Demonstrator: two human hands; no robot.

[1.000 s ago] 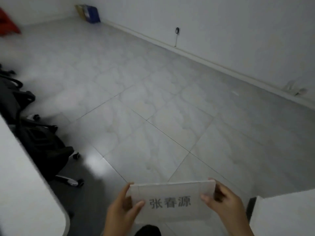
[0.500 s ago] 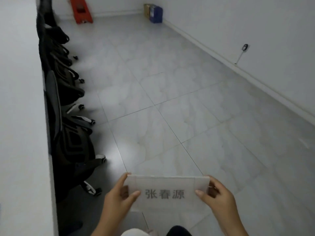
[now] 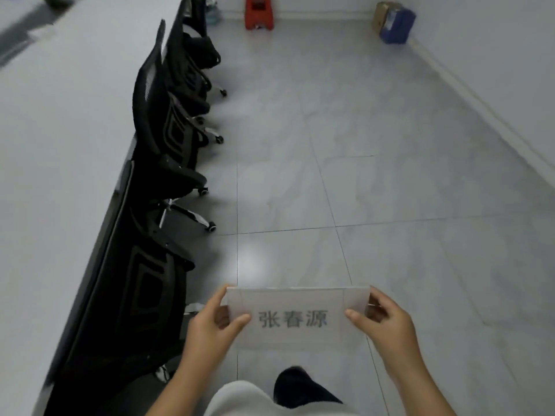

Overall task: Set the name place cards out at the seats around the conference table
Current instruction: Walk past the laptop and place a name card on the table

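Card (image 3: 297,318) sits between my hands, above the floor, beside the desk (image 3: 60,139). My left hand (image 3: 210,328) and right hand (image 3: 381,322) pinch its short ends. It looks light and stiff, possibly slippery plastic, so I judge the ends the best grip.

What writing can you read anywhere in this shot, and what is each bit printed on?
"张春源": on the white place card, held at its ends by the left hand and right hand.
Blue box by the far wall: any print too blurred to read.
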